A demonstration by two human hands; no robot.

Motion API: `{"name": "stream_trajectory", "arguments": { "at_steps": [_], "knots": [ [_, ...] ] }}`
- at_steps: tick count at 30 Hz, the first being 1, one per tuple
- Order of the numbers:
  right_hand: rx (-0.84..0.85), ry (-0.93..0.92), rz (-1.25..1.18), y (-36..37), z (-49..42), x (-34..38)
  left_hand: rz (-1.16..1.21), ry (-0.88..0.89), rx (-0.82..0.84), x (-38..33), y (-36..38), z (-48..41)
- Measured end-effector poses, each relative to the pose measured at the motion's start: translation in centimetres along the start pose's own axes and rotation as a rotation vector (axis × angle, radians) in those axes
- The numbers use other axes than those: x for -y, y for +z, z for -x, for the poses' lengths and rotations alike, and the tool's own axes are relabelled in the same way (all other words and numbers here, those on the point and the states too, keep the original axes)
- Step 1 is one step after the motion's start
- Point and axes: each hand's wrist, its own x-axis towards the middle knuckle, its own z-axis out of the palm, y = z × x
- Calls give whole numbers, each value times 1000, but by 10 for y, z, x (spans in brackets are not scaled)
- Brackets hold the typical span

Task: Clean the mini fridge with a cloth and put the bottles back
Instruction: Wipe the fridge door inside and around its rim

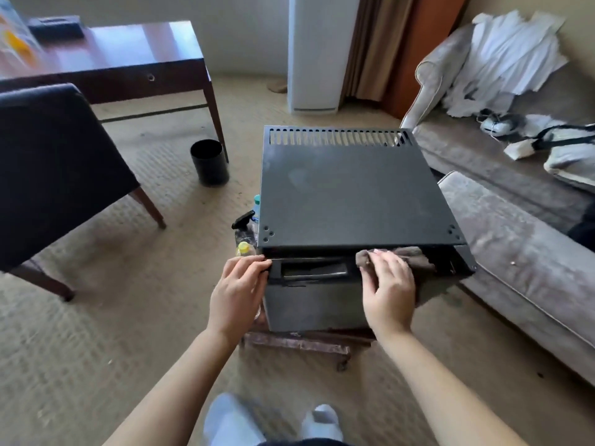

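Note:
The black mini fridge (347, 191) stands on the carpet in front of me, seen from above with its door shut. My left hand (236, 286) grips the top left corner of the door. My right hand (388, 286) presses a brown cloth (415, 257) against the door's top edge on the right. Beside the fridge's left side stand a spray bottle with a black trigger (242, 222), a bottle with a yellow cap (243, 248) and a bottle with a teal cap (257, 201), all partly hidden by the fridge.
A dark chair (54, 175) and a wooden desk (128, 56) are on the left, with a black waste bin (209, 162) beyond. A grey sofa (515, 226) with white cloths runs along the right. A low wooden stand (299, 344) shows beneath the fridge. My socked feet (270, 423) are below.

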Motion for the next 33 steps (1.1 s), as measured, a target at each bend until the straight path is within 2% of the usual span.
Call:
{"name": "stream_trajectory", "arguments": {
  "at_steps": [4,7,11,17,20,25,28,33],
  "knots": [
    [122,-134,-51,33,8,73,55,-32,53,1,-6,-7],
    [163,-166,-76,40,10,98,121,-51,143,7,-11,-8],
    [104,-165,-68,42,8,94,197,1,204,21,-12,-5],
    [-71,-169,-52,55,11,99,370,107,167,40,1,-9],
    [-164,-228,-21,66,11,94,413,199,129,50,7,-8],
    [-222,-328,-1,73,14,87,342,340,73,65,20,-3],
    [-212,-303,-13,70,19,88,355,312,-3,57,21,4],
    [-117,-303,-45,59,35,87,166,254,53,47,7,3]
  ]
}}
